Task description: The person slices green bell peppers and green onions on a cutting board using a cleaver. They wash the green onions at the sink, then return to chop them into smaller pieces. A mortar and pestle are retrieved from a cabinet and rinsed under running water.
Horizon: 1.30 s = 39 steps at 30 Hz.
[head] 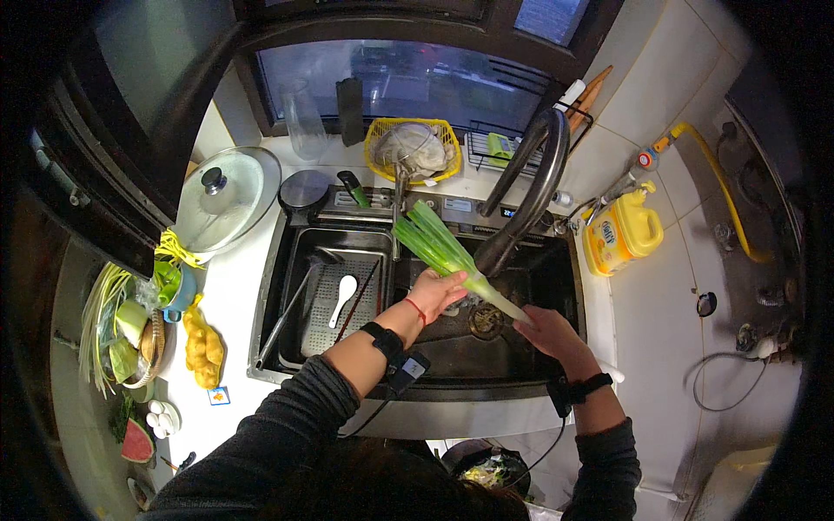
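A green-and-white leek (481,285) slants over the dark sink (449,365), its leaves towards the upper left. My left hand (432,294) grips it around the lower leaves, fingers curled partly beneath it. At the white root end, my right hand (552,331) pinches the stalk between its fingers. Beneath the leek lies a round drain strainer (487,323) with bits in it. The thick curved faucet (552,169) comes down just behind the leek. Whether water is running cannot be told.
A perforated tray (326,280) in the sink's left side bears a white spoon (343,296) and chopsticks (360,296), beside a ladle (287,319). A glass lid (225,195), ginger (202,345) and vegetables stand left; a yellow detergent jug (622,234) right. A bin (466,452) is below.
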### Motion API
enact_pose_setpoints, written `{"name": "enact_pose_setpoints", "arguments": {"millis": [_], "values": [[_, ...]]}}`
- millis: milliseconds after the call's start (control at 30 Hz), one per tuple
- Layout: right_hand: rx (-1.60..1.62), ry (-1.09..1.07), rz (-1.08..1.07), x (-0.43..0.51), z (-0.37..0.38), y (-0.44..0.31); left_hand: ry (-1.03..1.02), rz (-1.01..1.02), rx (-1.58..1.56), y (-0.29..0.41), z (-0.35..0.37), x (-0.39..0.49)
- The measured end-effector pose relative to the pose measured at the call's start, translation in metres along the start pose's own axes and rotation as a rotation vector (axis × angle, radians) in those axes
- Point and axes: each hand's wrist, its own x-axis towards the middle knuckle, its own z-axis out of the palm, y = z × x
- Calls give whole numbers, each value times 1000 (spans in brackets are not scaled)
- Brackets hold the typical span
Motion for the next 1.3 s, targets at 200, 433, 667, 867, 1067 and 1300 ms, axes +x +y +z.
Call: {"name": "enact_pose_setpoints", "arguments": {"millis": [200, 433, 667, 867, 1067, 1300], "values": [[-11, 25, -52, 35, -6, -13, 80, 64, -78, 21, -15, -7], [179, 287, -246, 96, 30, -53, -98, 182, -61, 28, -13, -21], [334, 244, -60, 121, 49, -78, 16, 241, 87, 45, -14, -33], [468, 129, -69, 133, 45, -85, 11, 270, 173, 42, -17, -36], [768, 87, -33, 128, 45, -84, 29, 283, 255, 48, -12, -33], [640, 425, -290, 135, 57, -83, 69, 321, 398, 57, 9, -35]]}}
